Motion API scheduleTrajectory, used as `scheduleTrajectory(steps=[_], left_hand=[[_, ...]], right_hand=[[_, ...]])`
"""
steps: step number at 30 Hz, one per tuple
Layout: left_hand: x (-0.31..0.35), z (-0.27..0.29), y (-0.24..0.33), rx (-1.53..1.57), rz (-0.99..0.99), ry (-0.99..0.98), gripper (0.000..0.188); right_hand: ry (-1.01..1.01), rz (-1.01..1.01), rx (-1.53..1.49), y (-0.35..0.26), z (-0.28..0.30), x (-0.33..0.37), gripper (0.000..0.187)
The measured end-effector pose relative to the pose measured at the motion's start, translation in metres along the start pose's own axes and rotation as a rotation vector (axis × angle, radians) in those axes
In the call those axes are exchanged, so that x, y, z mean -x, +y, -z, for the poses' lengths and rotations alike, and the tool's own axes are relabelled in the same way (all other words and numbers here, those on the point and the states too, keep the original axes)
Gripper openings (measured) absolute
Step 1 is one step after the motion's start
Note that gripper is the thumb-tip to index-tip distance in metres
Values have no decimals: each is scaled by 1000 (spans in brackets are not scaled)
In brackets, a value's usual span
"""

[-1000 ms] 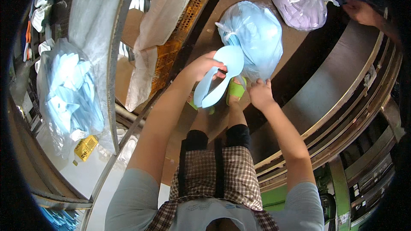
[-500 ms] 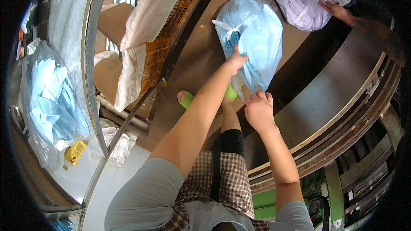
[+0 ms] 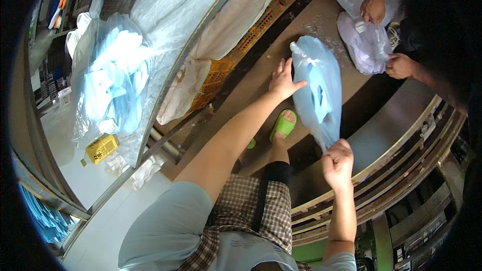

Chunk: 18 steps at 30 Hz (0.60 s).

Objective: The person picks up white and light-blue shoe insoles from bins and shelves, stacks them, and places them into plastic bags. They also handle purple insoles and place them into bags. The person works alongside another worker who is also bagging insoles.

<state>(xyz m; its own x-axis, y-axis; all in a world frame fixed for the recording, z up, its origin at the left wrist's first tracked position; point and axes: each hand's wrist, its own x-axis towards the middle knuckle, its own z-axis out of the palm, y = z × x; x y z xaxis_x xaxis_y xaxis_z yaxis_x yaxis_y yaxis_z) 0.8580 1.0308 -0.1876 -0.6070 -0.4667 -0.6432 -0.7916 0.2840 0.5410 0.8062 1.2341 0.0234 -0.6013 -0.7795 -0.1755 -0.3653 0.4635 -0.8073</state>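
Light shines on a grey table point(image 3: 168, 25) at the left, with a clear bag of pale blue pieces point(image 3: 114, 83) and a yellow packet point(image 3: 102, 149) with dark print. Next is an orange crate point(image 3: 218, 72). The left hand point(image 3: 284, 81) has pulled back from the blue bag point(image 3: 320, 90). It holds nothing and its fingers are spread, but I can't tell if its thumb touches the bag. So now only the right hand point(image 3: 339, 164) holds the bag, in a tight fist around the near end, over the brown floor point(image 3: 221, 133). Far right, another person's hands point(image 3: 373, 9) are on a purple bag point(image 3: 362, 50).
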Motion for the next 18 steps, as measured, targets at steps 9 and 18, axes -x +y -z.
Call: scheduleTrajectory(steps=[9,18], left_hand=[[-7,-18,-1,96,25,-99,71],[128,50,-3,1022,-52,-126,15]], right_hand=[[-193,63,-161,-92,23,48,11],[301,-764,-1215,-149,30,143,9]])
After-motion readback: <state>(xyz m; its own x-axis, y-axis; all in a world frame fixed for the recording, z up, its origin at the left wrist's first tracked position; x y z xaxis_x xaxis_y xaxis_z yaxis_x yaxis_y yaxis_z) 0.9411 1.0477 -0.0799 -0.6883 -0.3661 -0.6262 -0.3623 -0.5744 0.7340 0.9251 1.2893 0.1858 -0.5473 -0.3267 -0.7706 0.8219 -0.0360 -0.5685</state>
